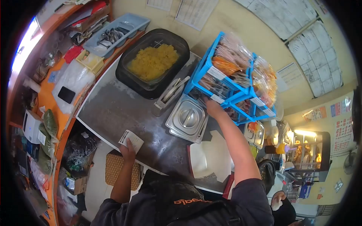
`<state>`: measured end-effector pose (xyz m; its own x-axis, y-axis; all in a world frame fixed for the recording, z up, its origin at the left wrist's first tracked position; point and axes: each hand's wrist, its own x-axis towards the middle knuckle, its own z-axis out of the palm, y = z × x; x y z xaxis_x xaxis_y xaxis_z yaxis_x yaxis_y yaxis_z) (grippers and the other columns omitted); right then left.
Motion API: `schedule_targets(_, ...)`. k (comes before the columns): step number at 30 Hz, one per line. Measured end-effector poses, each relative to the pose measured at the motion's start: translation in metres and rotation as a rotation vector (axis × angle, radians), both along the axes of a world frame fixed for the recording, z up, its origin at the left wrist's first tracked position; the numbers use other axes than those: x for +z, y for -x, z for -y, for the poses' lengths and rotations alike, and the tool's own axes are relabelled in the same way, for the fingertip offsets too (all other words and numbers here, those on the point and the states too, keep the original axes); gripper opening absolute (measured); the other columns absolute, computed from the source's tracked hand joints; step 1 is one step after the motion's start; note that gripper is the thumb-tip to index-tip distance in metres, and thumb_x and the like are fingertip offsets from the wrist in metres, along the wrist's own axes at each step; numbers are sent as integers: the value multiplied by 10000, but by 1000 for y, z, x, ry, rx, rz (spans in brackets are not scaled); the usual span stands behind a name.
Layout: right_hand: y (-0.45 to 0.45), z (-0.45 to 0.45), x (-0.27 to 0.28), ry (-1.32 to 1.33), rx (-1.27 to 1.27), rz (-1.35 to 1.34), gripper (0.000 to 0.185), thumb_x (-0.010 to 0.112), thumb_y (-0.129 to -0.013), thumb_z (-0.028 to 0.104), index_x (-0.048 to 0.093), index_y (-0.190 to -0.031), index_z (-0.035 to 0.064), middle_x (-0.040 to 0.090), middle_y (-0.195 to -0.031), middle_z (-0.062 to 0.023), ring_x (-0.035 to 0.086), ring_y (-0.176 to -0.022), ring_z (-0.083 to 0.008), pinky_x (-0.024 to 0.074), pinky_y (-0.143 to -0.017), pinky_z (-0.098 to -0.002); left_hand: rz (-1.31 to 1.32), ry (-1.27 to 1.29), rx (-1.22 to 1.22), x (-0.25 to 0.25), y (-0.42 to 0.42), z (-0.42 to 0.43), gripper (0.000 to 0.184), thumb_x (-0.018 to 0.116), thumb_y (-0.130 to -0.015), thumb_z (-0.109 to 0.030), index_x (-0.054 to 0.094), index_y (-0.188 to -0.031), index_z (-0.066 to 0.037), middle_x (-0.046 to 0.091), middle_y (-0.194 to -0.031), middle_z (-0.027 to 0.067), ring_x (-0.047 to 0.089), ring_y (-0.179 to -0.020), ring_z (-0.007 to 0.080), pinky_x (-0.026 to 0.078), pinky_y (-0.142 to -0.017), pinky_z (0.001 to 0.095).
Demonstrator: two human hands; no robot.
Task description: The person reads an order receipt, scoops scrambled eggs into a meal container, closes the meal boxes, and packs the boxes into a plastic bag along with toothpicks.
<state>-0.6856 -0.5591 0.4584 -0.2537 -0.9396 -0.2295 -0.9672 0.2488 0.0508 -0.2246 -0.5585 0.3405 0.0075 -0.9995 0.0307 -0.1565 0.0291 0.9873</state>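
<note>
Blue baskets (244, 90): right hand (213, 107) is reaching to lower edge, grip unclear; left hand (128, 151), farther, is pinching paper slip (135, 139).

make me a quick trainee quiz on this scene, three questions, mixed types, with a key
1. Which hand holds the paper slip?
2. True or false: the right hand is at the blue baskets.
3. The food in the dark pan is: a) green, b) yellow, c) white.

Key:
1. The left hand.
2. True; its fingertips are partly hidden there.
3. b) yellow.
</note>
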Motion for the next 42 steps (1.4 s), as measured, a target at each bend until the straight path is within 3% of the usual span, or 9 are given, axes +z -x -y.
schedule_targets(2, -1, 0, -10, 237, 289, -364, 515, 486, -831, -5, 501, -1329, 128, 590, -1188, -272, 588, -1118, -365, 463, -962, -444, 53, 52, -17, -2, 1, 1, 323, 465, -1006, -182, 615, -1011, 104, 678, -916, 159, 637, -840, 189, 491, -730, 326)
schedule_targets(6, 25, 22, -32, -146, 184, -47, 409, 498, -867, 89, 556, -1272, 88, 645, -1099, -236, 635, -1036, -362, 494, -912, -453, 9, -26, -59, -10, -2, 2, 321, 469, -1003, -184, 619, -1004, 100, 679, -897, 161, 643, -817, 205, 495, -722, 337)
schedule_targets(12, 10, 7, -16, -60, 224, -366, 176, 549, -824, 77, 719, -853, 44, 705, -883, -178, 699, -822, -310, 565, -745, -444, 44, -38, -34, -6, 1, 0, 325, 466, -1008, -189, 623, -985, 95, 676, -874, 141, 634, -788, 188, 495, -704, 331)
schedule_targets(15, 14, -2, -20, 28, 156, -165, 161, 564, -814, 93, 722, -823, 63, 706, -831, -167, 701, -802, -315, 568, -738, -429, 55, -30, -47, 2, 1, 1, 330, 465, -1016, -202, 625, -979, 84, 672, -864, 110, 617, -778, 152, 491, -701, 309)
schedule_targets(24, 9, 9, -25, -36, 96, -248, 145, 566, -798, 72, 703, -842, 51, 685, -907, -166, 680, -840, -318, 558, -765, -430, 77, 4, -36, 4, 5, 2, 329, 462, -1006, -190, 629, -962, 90, 680, -836, 146, 646, -764, 197, 499, -689, 340)
schedule_targets(25, 10, 8, -25, -71, 61, -175, 214, 544, -793, 45, 693, -945, 25, 673, -941, -173, 670, -850, -335, 549, -775, -449, 95, -8, -36, 6, 5, 1, 330, 461, -1006, -190, 630, -962, 90, 681, -835, 149, 647, -763, 197, 500, -691, 339)
schedule_targets(28, 27, -5, -54, 194, 56, -75, 177, 514, -853, 76, 672, -889, 7, 686, -874, -201, 689, -826, -354, 562, -708, -462, 118, 0, -48, -1, 0, 1, 329, 460, -1006, -186, 631, -963, 92, 683, -840, 159, 650, -765, 197, 502, -694, 341)
schedule_targets(32, -2, -22, -8, 301, 220, -83, 140, 531, -811, 17, 652, -875, -10, 639, -880, -185, 644, -843, -349, 535, -765, -430, 45, -29, -47, 2, 3, 1, 319, 468, -1013, -189, 624, -985, 88, 674, -864, 114, 617, -779, 156, 490, -705, 309)
schedule_targets(42, -48, -47, 49, 857, 50, 124, 71, 634, -746, 15, 617, -816, 10, 616, -809, -161, 609, -800, -360, 495, -703, -442, 144, 74, -72, 1, 1, 4, 336, 470, -1001, -191, 631, -970, 102, 677, -815, 174, 654, -740, 236, 491, -658, 362)
